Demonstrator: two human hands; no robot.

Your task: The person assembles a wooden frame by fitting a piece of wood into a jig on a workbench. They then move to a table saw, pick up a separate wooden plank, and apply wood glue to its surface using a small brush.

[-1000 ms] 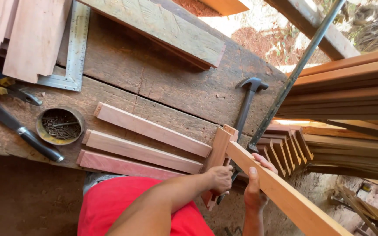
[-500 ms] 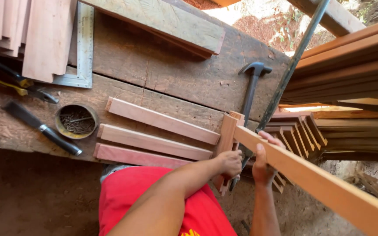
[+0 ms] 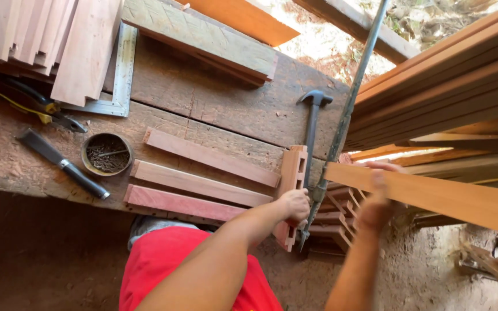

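My left hand (image 3: 295, 205) grips the lower end of a short notched wooden rail (image 3: 293, 170) at the workbench's near edge. Three reddish slats (image 3: 198, 183) lie side by side on the bench, their ends meeting that rail. My right hand (image 3: 376, 198), blurred, holds the end of a long orange plank (image 3: 451, 198) that runs off to the right, apart from the rail. A hammer (image 3: 312, 129) lies on the bench just beyond the rail. A slatted wooden assembly (image 3: 338, 214) sits below the bench edge, between my hands.
On the rough workbench (image 3: 214, 103) are a round tin of nails (image 3: 106, 153), a black-handled chisel (image 3: 63, 165), pliers (image 3: 44, 107), a steel square (image 3: 120, 75) and stacked boards (image 3: 41, 34). A slanted metal rod (image 3: 350, 109) crosses beside stacked long planks (image 3: 445, 86).
The long plank has swung away from the notched rail to the right, and my right hand has moved right with it. My left hand stays on the rail.
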